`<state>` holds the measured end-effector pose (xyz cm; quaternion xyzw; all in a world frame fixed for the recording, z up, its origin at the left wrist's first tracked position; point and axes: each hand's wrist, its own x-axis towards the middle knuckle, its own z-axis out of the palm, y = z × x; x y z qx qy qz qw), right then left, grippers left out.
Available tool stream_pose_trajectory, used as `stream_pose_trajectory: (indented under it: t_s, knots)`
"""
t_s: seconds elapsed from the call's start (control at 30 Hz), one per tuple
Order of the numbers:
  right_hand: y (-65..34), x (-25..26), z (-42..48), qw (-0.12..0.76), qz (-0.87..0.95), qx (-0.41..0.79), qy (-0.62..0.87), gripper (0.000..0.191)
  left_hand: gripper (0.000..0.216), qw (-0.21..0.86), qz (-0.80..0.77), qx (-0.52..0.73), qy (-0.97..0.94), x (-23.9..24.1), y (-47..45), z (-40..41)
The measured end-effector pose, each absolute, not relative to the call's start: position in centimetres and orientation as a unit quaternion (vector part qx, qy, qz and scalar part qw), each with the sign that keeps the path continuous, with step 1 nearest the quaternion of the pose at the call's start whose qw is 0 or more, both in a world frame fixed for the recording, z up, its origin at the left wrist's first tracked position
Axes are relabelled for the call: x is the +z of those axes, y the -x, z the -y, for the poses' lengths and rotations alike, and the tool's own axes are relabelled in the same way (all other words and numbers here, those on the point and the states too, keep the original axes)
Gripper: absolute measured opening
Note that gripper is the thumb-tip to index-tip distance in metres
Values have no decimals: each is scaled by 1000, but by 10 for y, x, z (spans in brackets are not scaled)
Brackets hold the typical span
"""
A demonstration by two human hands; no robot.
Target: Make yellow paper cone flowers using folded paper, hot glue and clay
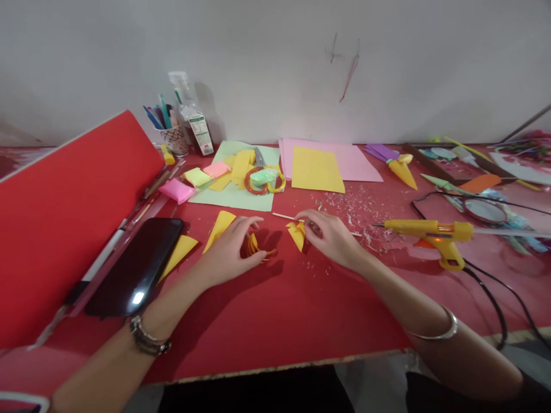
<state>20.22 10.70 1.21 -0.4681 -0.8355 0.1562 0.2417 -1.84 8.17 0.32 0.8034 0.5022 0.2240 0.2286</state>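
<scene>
My left hand (235,246) hovers low over the red table, its thumb and fingers apart in a curve. Curled yellow paper pieces (253,246) lie between them, and I cannot tell whether they touch. A rolled yellow paper cone (219,228) sits just behind that hand. My right hand (333,236) has bent fingers, with the thumb apart from the forefinger. Right at its fingertips is a small folded yellow paper piece (297,235); contact is unclear. A thin pale stick (282,216) runs beneath the right hand, partly hidden by it.
To the right lies a yellow glue gun (430,230) with its cord. A black phone (138,267) and a leaning red board (77,212) are on the left. Behind are yellow paper (318,169), scissors (275,182), clay packets (176,191), a bottle (199,129) and paper scraps (353,209).
</scene>
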Motion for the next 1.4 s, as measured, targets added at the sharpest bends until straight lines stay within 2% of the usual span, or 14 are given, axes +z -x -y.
stream_pose_trajectory:
  t_s: [0.17,0.33,0.7,0.97,1.1,1.23,1.4]
  knots:
    - [-204,7,-110,213,874,137,415,25,41,255,-479,175,-822,8,34,-87]
    - [-204,6,-110,210,872,140,419,17,35,261,-461,143,-836,11,38,-90]
    - [-202,7,-109,223,841,187,457,15,21,230,-481,167,-829,7,31,-93]
    - [-197,9,-110,292,779,198,518,11,20,231,-496,158,-822,6,27,-93]
    - [-199,19,-103,306,783,129,526,16,21,239,-496,183,-814,3,29,-95]
    - [-217,33,-83,246,804,77,536,13,22,268,-487,193,-808,3,29,-94]
    - [-261,45,-43,108,778,81,614,19,21,313,-508,227,-770,6,26,-90]
